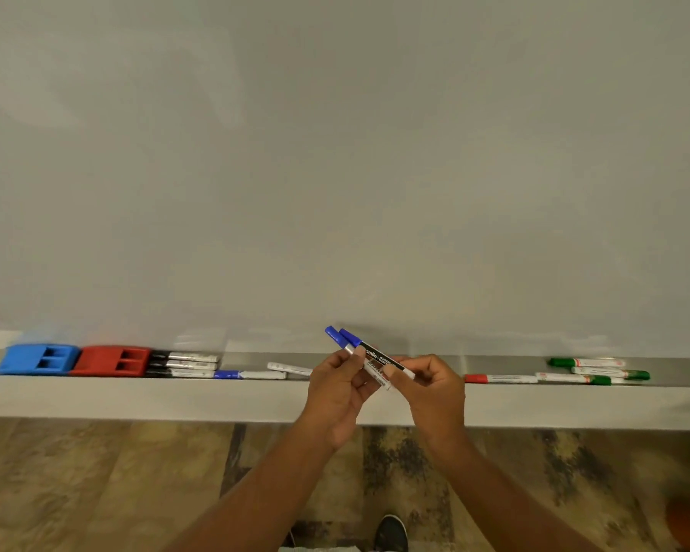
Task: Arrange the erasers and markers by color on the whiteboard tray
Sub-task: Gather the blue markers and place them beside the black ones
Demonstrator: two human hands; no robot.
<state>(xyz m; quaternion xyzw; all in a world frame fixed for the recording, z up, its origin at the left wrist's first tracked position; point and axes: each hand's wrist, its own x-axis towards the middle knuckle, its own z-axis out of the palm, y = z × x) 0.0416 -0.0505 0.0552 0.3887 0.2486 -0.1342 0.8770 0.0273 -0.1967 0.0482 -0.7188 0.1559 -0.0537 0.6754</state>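
Two blue-capped markers (349, 339) are held side by side above the whiteboard tray (375, 400), caps pointing up-left. My left hand (341, 388) grips them near the caps and my right hand (431, 386) grips their tail ends. On the tray from the left lie a blue eraser (36, 359), a red eraser (111, 360), three black markers (184, 365), one blue marker (250, 374) and a white-bodied marker (289, 368) partly hidden by my left hand. To the right lie a red marker (500, 378) and three green markers (598, 370).
The whiteboard (335, 173) fills the upper view right behind the tray. Below the tray is a patterned floor (136, 472), with my shoe (391, 533) at the bottom edge.
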